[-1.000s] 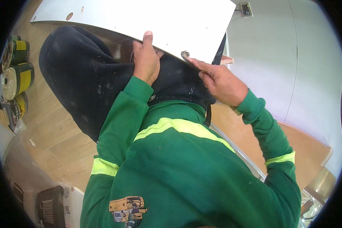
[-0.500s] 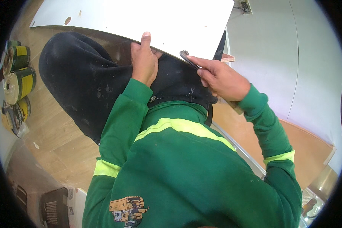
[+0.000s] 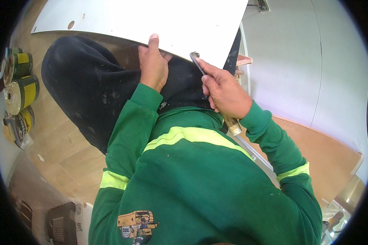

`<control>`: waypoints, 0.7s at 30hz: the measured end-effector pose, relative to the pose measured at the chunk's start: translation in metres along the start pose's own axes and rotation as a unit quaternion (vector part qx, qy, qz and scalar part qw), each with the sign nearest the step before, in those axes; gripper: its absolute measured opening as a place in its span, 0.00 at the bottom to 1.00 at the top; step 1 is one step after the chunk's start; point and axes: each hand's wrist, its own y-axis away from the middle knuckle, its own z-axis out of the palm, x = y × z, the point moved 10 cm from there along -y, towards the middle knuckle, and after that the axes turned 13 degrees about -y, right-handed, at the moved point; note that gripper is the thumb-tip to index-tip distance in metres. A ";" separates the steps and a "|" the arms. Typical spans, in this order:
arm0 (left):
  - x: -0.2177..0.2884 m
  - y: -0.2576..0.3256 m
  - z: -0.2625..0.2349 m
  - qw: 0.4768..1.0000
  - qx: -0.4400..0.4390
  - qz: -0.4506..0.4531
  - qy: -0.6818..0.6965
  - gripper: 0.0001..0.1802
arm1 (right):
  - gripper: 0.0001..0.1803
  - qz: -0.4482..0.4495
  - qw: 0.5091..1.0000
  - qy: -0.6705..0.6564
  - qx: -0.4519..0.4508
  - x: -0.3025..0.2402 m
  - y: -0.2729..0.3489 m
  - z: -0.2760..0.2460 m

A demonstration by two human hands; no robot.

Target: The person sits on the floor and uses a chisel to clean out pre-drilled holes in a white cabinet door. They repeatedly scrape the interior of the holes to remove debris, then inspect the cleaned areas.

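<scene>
- The left hand (image 3: 152,65) grips the near edge of a white panel (image 3: 151,18), thumb stretched up onto its top face, the other fingers curled out of sight under the edge.
- The white panel lies across the person's dark-trousered lap, slanting from the upper left down to the right; two small round holes show near its far left end.
- The right hand (image 3: 225,92) is clenched around a chisel (image 3: 210,83), its wooden handle sticking out below the palm and its metal blade running up and left.
- The chisel's tip meets the panel's near edge, just to the right of the left hand; the two hands are near each other but apart.
- Both forearms wear green sleeves with yellow reflective bands.
- On the wooden floor (image 3: 57,134) at the left stand several yellow-and-black tins (image 3: 20,92), well apart from the hands.
- At the right a pale wall (image 3: 298,61) rises, with a brown board (image 3: 323,159) below it.
</scene>
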 end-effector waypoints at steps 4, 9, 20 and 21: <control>0.003 0.001 -0.002 1.000 0.007 -0.001 0.005 0.19 | 0.30 -0.014 0.994 0.098 -0.035 -0.009 -0.002 -0.011; 0.002 0.001 -0.002 0.999 0.011 0.000 0.032 0.19 | 0.28 -0.001 0.995 0.101 -0.021 -0.021 0.016 -0.037; 0.032 0.026 -0.019 0.998 0.003 0.061 -0.005 0.26 | 0.22 -0.159 0.973 -0.162 0.045 -0.046 0.035 -0.079; 0.037 0.032 -0.020 0.997 0.008 0.068 -0.018 0.28 | 0.22 -0.179 0.970 -0.157 0.039 -0.051 0.036 -0.078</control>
